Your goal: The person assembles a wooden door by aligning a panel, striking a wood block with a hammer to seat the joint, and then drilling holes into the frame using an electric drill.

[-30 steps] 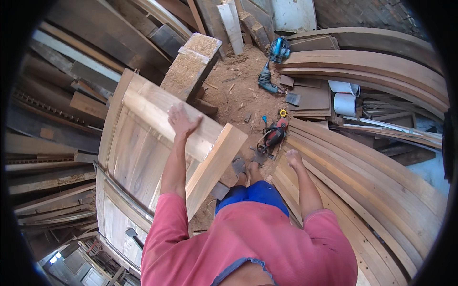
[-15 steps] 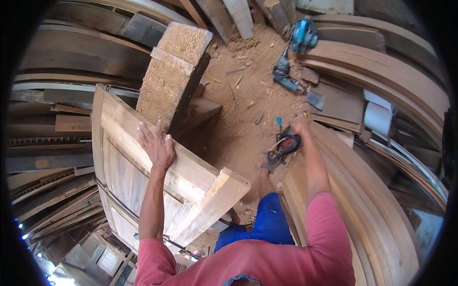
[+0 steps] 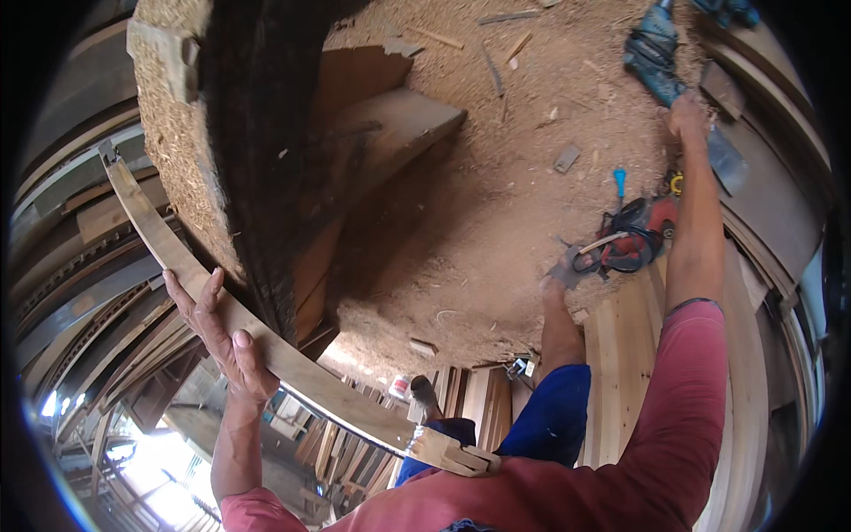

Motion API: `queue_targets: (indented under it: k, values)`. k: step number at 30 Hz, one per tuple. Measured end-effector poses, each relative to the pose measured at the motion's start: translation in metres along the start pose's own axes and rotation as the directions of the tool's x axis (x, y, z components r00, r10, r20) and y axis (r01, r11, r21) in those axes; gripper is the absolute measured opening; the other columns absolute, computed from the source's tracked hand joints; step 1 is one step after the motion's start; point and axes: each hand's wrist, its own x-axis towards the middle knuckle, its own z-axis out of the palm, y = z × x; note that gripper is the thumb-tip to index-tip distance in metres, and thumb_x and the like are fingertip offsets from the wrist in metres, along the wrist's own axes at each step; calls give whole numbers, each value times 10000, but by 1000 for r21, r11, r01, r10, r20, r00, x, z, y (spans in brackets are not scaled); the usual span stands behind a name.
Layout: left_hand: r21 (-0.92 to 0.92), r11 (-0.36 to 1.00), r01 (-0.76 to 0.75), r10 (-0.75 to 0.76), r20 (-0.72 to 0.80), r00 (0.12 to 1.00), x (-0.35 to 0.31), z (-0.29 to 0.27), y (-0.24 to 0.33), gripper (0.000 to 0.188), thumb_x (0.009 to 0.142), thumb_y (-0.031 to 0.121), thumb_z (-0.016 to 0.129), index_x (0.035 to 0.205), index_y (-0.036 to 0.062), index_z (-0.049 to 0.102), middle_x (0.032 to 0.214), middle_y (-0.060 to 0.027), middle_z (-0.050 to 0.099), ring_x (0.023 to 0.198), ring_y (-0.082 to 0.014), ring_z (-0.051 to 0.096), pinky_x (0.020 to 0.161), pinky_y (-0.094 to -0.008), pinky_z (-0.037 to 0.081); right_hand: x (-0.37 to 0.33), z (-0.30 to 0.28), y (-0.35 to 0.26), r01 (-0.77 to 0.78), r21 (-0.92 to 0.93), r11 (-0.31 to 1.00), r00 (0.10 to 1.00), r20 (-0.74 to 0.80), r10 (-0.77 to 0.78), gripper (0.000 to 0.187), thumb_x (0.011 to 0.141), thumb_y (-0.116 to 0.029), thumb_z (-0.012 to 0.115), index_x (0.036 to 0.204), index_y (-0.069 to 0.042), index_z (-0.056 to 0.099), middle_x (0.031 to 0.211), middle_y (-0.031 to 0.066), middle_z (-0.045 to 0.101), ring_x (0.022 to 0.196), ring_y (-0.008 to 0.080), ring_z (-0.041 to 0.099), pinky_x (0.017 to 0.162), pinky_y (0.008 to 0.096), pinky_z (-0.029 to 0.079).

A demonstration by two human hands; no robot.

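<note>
My left hand (image 3: pixel 226 341) is at the edge of a pale wooden door panel (image 3: pixel 297 372), its fingers and thumb curled over the wood. The panel stands edge-up, with notched joint ends at my waist. My right arm stretches far forward, and my right hand (image 3: pixel 690 115) is closed at the near end of a teal and black power drill (image 3: pixel 653 60) lying in the sawdust; its fingertips are partly hidden. Nearer than the drill lies a red and black power tool (image 3: pixel 634 235) with a cord, beside my foot (image 3: pixel 557 297).
A dark, thick wooden bench (image 3: pixel 266 151), its top covered in shavings, rises at the left. Another teal tool (image 3: pixel 729 11) lies at the far right. A blue-handled tool (image 3: pixel 620 183) sits near the red one. Stacked boards (image 3: pixel 625 341) line the right side; offcuts litter the sawdust floor.
My right hand has moved forward from beside the red tool to the teal drill. The panel has tipped more upright, with my left hand still on its edge. My view has shifted closer to the floor.
</note>
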Motion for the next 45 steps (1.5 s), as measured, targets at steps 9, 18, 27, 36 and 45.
queue_targets:
  k: [9,18,27,36,45]
  values:
    - [12,993,-114,115,-51,992,6,3,-8,615,1007,450,380,1418,12,512,1640,-332,86,1539,-447,93,1211,-539,127,-84,-75,-79,3,60,998,984,178,-13,328,919,-229,574,1170,-94,735,1251,131,707,1171,321,675,954,423,543]
    - [47,996,-72,79,-145,986,2,-1,-1,598,859,327,615,1399,87,525,1596,-392,105,1505,-539,66,1200,-628,43,-234,-134,-2,330,426,843,720,464,-516,490,746,-409,736,1041,-18,715,1014,272,704,957,410,698,824,486,549]
    - [-62,993,100,-114,-305,945,-18,14,-12,718,965,448,524,1514,19,349,1588,-320,253,1499,-481,178,1212,-591,114,-525,-168,83,136,655,743,628,523,-576,275,747,-283,760,774,-21,682,625,32,599,563,126,586,507,326,450]
    - [-248,964,-94,71,-99,993,-157,-6,53,536,985,412,515,1302,-17,569,1399,-312,504,1312,-451,484,1096,-495,383,-745,-236,139,-232,746,624,884,430,-186,212,774,-211,724,719,-41,610,583,5,507,457,111,451,438,311,333]
    - [-817,-358,452,266,375,888,-346,13,44,542,1029,540,475,1291,73,554,1071,-113,669,928,-244,659,783,-370,551,-876,-274,98,590,600,540,788,-283,-547,369,727,-366,714,802,-13,637,726,176,646,693,345,641,647,437,492]
